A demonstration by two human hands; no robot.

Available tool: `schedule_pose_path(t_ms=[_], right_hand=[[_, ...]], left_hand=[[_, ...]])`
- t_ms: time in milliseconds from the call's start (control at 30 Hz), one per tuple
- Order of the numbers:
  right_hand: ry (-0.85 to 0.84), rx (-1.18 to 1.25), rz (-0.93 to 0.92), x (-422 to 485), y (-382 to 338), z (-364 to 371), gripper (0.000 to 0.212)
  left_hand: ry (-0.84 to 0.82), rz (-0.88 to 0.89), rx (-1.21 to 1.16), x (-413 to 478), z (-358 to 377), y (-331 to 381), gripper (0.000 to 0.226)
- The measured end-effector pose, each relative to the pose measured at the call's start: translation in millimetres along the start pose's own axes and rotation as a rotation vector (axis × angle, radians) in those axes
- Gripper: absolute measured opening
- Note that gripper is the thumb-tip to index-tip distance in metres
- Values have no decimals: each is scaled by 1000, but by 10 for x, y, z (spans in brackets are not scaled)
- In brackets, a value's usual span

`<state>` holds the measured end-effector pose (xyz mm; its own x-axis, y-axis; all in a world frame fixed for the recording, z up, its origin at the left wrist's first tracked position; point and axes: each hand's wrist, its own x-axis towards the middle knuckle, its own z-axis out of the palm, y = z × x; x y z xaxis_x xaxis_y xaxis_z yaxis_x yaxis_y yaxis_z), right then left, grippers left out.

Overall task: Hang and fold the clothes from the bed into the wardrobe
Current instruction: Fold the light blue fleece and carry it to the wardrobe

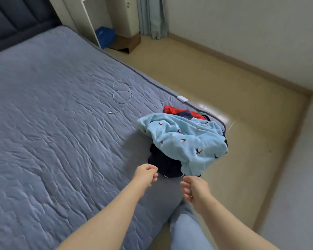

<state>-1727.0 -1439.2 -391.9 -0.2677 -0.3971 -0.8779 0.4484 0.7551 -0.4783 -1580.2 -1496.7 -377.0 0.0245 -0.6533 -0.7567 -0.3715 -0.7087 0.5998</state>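
both hands (146, 173) (193, 189) loosely curled, holding nothing, just short of clothes pile (184, 139) at bed (52, 123) corner, cable (122, 95) nearby

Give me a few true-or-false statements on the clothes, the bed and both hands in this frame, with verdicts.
1. The light blue garment lies on top of the pile. True.
2. The left hand grips the dark navy garment. False: its fingers are loosely curled and hold nothing.
3. A cable lies on the bed, apart from the pile. True.
4. The red garment is spread flat mid-bed. False: it is bunched at the pile's far side, near the bed's edge.
5. The right hand holds a hanger. False: it is empty.
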Motion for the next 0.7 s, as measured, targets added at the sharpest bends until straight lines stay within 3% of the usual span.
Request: schedule_pose_path(t_ms=[167,300,433,567,700], right_hand=[[-78,-185,4,534,-692,-159,17],[-63,-530,-88,1017,-1018,-187,12],[-52,-869,-229,1516,-1167,-166,31],[66,-1171,-397,1880,-1273,-220,47],[154,-1353,-516,2219,-1341,-356,61]], left_hand=[[78,-125,-67,384,388,467,19],[77,-247,-133,656,698,649,17],[123,-340,-175,1001,864,642,15],[127,-437,-162,1306,1023,585,16],[135,-458,-278,1616,1249,574,38]])
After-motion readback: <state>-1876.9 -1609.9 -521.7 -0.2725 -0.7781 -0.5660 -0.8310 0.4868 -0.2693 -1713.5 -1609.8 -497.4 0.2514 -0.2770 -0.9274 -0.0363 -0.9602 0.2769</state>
